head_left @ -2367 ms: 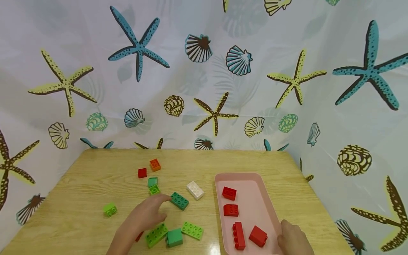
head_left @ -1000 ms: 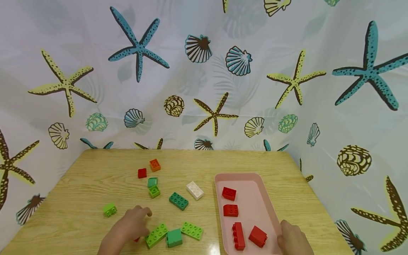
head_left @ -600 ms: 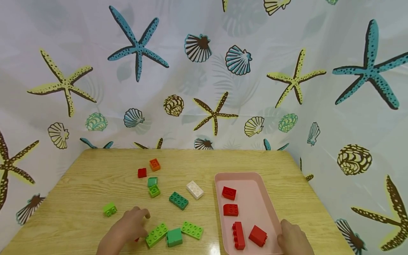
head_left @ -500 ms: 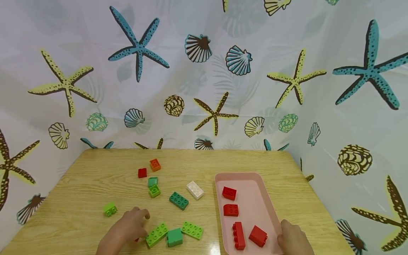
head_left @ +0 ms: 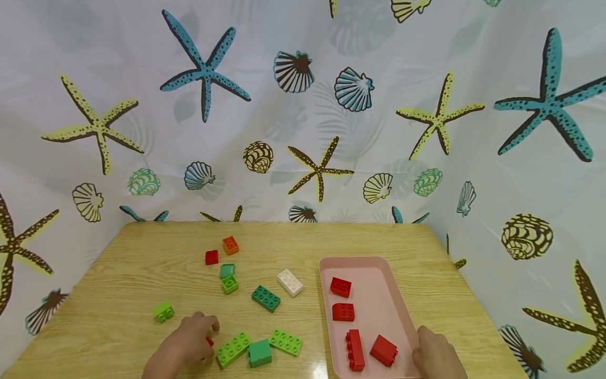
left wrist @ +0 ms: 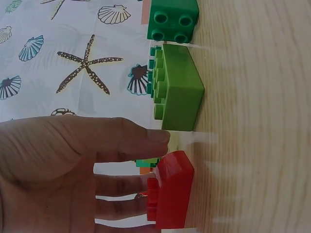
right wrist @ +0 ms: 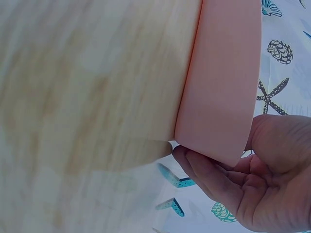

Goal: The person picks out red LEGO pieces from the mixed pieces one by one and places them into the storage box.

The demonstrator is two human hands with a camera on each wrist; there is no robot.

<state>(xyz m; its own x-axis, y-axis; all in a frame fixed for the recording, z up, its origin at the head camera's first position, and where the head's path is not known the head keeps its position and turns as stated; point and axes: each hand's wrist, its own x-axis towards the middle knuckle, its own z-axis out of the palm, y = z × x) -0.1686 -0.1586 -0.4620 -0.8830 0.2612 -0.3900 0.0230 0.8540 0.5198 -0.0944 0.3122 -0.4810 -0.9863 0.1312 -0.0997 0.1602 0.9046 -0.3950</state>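
My left hand [head_left: 185, 339] reaches over a red brick [left wrist: 176, 191] on the table, near the front left. In the left wrist view its fingers stretch straight behind the brick's studded side, and the thumb tip is just off the brick's sloped end. In the head view the hand hides most of this brick. A light green brick [head_left: 233, 349] lies just to the right of it. At the right, my right hand [right wrist: 272, 179] grips the near right part of the pink tray [right wrist: 221, 82], thumb at the rim and fingers curled underneath. Several red bricks lie in the tray.
A green brick [head_left: 259, 353] and a light green brick [head_left: 285, 342] lie near the front. Farther back are a dark green brick [head_left: 266, 298], a white brick [head_left: 290, 282], an orange brick [head_left: 230, 245] and a red brick [head_left: 211, 257]. A patterned curtain [head_left: 303, 121] encloses the table.
My left hand has come from beside the dark green brick back and to the left, to the near red brick. More of that brick shows now. The right hand stays on the tray.
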